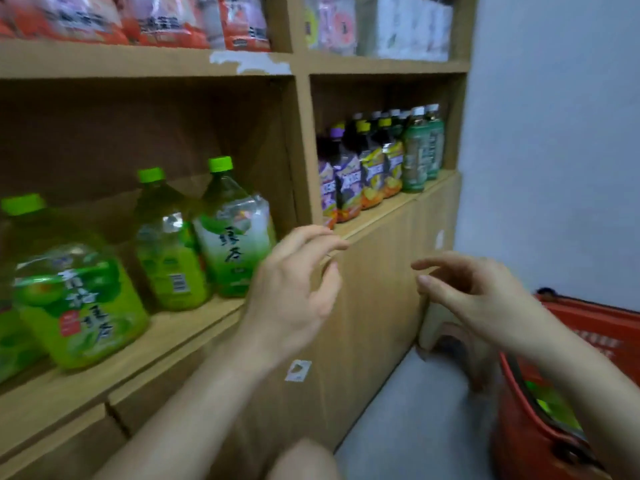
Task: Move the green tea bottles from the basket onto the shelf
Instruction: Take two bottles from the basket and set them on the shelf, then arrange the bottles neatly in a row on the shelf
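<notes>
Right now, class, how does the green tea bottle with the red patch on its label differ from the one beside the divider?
The red-patch bottle has a mostly green label; the divider bottle has a white label fading to green. The red-patch bottle stands near the front edge of the shelf; the divider bottle stands further back. Both have lime-green caps.

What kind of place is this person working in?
Likely a small grocery shop: wooden shelves stocked with big green tea bottles and rows of smaller drinks, plus a red shopping basket.
</notes>
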Motion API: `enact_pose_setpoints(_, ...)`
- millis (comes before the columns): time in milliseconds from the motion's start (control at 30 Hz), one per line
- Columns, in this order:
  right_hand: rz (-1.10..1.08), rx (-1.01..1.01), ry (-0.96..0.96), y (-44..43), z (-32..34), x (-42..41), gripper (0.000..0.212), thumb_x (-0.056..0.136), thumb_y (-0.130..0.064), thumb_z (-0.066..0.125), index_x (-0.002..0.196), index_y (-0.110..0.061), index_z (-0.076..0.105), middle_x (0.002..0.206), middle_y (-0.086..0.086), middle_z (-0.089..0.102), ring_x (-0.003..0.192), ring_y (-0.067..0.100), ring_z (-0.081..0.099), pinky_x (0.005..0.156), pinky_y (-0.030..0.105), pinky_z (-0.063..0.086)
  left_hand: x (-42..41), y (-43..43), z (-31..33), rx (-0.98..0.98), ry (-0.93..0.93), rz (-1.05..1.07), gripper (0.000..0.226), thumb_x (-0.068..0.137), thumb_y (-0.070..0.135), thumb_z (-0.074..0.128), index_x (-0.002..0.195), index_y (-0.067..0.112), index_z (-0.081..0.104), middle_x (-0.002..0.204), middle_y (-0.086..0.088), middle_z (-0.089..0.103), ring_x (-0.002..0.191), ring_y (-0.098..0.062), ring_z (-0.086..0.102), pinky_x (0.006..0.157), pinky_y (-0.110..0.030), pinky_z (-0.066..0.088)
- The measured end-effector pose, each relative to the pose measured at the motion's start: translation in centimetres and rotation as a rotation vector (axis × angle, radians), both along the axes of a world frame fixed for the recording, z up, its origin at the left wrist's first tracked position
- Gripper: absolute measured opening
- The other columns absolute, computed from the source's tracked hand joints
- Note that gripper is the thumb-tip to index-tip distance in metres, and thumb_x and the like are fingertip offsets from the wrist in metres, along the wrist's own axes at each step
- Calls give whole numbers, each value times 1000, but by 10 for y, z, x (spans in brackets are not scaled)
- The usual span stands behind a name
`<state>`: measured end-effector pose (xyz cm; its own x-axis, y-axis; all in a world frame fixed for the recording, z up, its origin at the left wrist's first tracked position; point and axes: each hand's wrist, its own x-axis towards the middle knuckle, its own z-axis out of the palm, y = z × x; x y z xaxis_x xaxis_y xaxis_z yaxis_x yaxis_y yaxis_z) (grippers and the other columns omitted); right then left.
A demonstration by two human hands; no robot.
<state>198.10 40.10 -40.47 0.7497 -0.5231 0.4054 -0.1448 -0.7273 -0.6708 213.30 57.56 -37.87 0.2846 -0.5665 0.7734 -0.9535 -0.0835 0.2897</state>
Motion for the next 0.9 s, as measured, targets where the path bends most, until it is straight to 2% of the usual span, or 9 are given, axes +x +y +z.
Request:
enact_pose_setpoints(100, -174, -10, 134, -48, -11, -72, 11, 86, -31, 64, 95, -28, 69, 76, -10, 71, 68, 1, 64, 71, 28, 50, -34, -75, -28, 125, 72, -224, 21, 81, 11, 56, 94, 11, 73, 96, 0, 68, 87, -7, 59, 79, -17, 46)
enact_pose_setpoints(233, -418, -9, 265, -101, -37, -165, 8, 85, -26, 68, 93, -26, 71, 72, -12, 69, 66, -7, 61, 68, 14, 46, -83, -157, -70, 315, 149, -408, 24, 78, 14, 54, 92, 13, 73, 90, 0, 70, 82, -7, 59, 76, -6, 39)
enact_pose_setpoints(333, -600, 71, 288, -137, -72, -221, 12, 84, -26, 69, 94, -21, 73, 79, -4, 72, 77, 11, 67, 76, 28, 51, -120, -212, -105, 440, 168, -518, 27, 75, 16, 53, 94, 15, 73, 92, 2, 71, 84, -4, 58, 76, -4, 35)
enact_pose_setpoints(400, -691, 151, 290, -157, -101, -250, 16, 84, -27, 70, 97, -18, 72, 81, -4, 72, 77, 10, 67, 74, 26, 50, -141, -249, -129, 522, 175, -571, 27, 77, 19, 55, 97, 19, 72, 96, 5, 70, 87, -7, 61, 80, -11, 38)
enact_pose_setpoints(500, -758, 265, 327, -186, -149, -277, 27, 84, -30, 70, 106, -15, 70, 86, -2, 71, 77, 9, 64, 71, 22, 45, -171, -305, -165, 647, 150, -629, 25, 82, 17, 61, 105, 22, 70, 103, 5, 69, 95, -12, 61, 87, -22, 42)
enact_pose_setpoints(633, -816, 346, 444, -232, -207, -295, 53, 81, -39, 71, 127, -19, 56, 117, 4, 66, 107, 19, 61, 92, 31, 47, -200, -375, -215, 824, 118, -639, 36, 85, 27, 63, 121, 24, 60, 121, 3, 61, 112, -17, 55, 98, -28, 40)
enact_pose_setpoints(767, -824, 457, 771, -283, -255, -307, 96, 72, -61, 69, 148, -24, 24, 142, 12, 47, 127, 31, 48, 106, 44, 40, -217, -431, -266, 1021, 23, -618, 58, 83, 42, 64, 135, 21, 47, 138, -1, 50, 125, -20, 46, 105, -37, 38)
enact_pose_setpoints(833, -792, 554, 888, -296, -274, -308, 104, 69, -63, 70, 150, -26, 15, 150, 13, 37, 132, 34, 42, 108, 48, 37, -221, -450, -297, 1198, -73, -585, 72, 81, 50, 64, 140, 17, 39, 143, -5, 44, 129, -26, 40, 106, -39, 36)
enact_pose_setpoints(900, -771, 527, 990, -303, -285, -310, 105, 67, -62, 72, 149, -27, 16, 150, 14, 32, 132, 37, 41, 107, 51, 39, -223, -462, -328, 1381, -184, -535, 82, 79, 56, 64, 142, 13, 33, 145, -12, 39, 129, -32, 39, 106, -42, 37)
